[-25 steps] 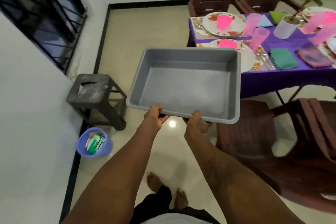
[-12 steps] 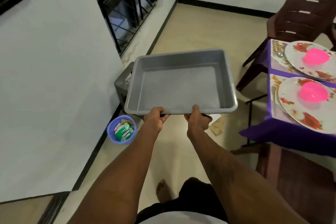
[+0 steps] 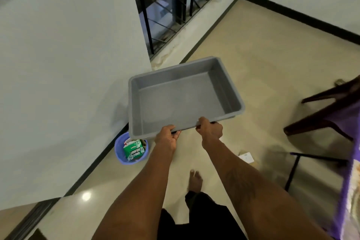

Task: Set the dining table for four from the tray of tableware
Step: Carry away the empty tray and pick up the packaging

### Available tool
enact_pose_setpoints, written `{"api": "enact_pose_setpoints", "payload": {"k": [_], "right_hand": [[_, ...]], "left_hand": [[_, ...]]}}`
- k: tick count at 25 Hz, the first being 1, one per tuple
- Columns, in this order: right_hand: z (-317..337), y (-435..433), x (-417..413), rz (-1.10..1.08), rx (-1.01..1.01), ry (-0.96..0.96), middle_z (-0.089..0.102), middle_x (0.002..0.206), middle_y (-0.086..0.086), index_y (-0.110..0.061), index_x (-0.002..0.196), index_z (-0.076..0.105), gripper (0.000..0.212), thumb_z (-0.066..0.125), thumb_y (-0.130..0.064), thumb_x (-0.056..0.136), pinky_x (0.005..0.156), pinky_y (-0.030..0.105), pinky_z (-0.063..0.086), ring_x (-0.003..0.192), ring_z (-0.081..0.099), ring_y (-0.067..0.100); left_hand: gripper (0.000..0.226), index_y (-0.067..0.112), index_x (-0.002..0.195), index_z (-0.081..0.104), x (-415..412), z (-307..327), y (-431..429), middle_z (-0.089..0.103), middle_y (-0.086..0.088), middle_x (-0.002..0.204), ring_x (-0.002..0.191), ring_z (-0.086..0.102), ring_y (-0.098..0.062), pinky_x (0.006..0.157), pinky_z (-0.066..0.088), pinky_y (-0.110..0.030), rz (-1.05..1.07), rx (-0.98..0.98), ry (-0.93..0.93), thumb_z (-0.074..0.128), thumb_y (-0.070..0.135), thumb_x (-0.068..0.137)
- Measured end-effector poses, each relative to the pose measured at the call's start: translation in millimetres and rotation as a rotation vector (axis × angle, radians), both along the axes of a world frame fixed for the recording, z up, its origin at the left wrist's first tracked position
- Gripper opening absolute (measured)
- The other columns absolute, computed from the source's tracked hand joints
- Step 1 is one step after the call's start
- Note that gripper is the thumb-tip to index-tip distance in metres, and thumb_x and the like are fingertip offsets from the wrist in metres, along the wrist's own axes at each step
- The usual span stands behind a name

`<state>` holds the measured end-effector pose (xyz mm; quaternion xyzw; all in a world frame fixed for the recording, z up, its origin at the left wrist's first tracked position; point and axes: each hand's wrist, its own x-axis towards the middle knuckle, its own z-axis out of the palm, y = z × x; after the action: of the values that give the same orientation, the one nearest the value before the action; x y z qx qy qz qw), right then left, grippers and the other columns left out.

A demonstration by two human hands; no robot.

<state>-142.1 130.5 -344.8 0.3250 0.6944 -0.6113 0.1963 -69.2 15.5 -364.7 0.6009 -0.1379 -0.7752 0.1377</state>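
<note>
An empty grey plastic tray hangs in the air in front of me, tilted slightly, above the floor near the white wall. My left hand grips its near rim on the left, thumb on top. My right hand grips the same near rim a little to the right. Only the purple cloth edge of the dining table shows, at the far right; the plates and cups on it are out of view.
A small blue bin with a green carton stands by the wall, partly under the tray. A dark brown chair is at right. A barred window is ahead. My bare foot is on the beige floor.
I have turned left, away from the table: the plates and pink bowls have left the view. Both hands still hold the tray, which now hides the grey stool.
</note>
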Motion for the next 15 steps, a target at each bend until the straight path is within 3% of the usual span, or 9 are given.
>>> {"api": "enact_pose_setpoints", "payload": {"k": [4,6,9,15], "right_hand": [[-34,-42,-76,0.194,0.045,-0.064,0.073,0.094,0.013,0.001,0.101,0.069,0.028,0.077,-0.011,0.078,0.056,0.028,0.062,0.078,0.076,0.030],[-53,-63,-105,0.288,0.051,-0.084,0.072,0.094,0.013,-0.001,0.099,0.066,0.021,0.076,-0.009,0.082,0.065,0.033,0.065,0.083,0.075,0.032],[-86,-88,-134,0.377,0.054,-0.076,0.069,0.094,0.011,-0.005,0.096,0.063,0.016,0.074,-0.008,0.086,0.075,0.042,0.065,0.086,0.073,0.032],[-154,-111,-162,0.429,0.081,-0.136,0.072,0.101,0.017,0.005,0.108,0.065,0.030,0.075,-0.013,0.087,0.070,0.040,0.066,0.081,0.075,0.030]], "left_hand": [[0.040,-0.004,0.128,0.057,-49,-32,-18,0.062,-0.021,0.126,0.103,0.063,-0.031,0.082,0.055,-0.038,0.189,0.050,-0.017,0.063,-0.011,0.090],[0.025,-0.003,0.114,0.061,-66,-53,-29,0.066,-0.018,0.117,0.092,0.065,-0.028,0.084,0.057,-0.038,0.255,0.081,-0.018,0.065,-0.009,0.090],[0.011,0.003,0.094,0.061,-86,-89,-43,0.067,-0.013,0.100,0.087,0.064,-0.025,0.103,0.053,-0.042,0.346,0.123,-0.014,0.065,-0.007,0.093],[0.009,0.001,0.091,0.061,-109,-129,-60,0.066,-0.013,0.094,0.086,0.066,-0.024,0.095,0.054,-0.037,0.377,0.151,-0.026,0.067,-0.004,0.094]]}}
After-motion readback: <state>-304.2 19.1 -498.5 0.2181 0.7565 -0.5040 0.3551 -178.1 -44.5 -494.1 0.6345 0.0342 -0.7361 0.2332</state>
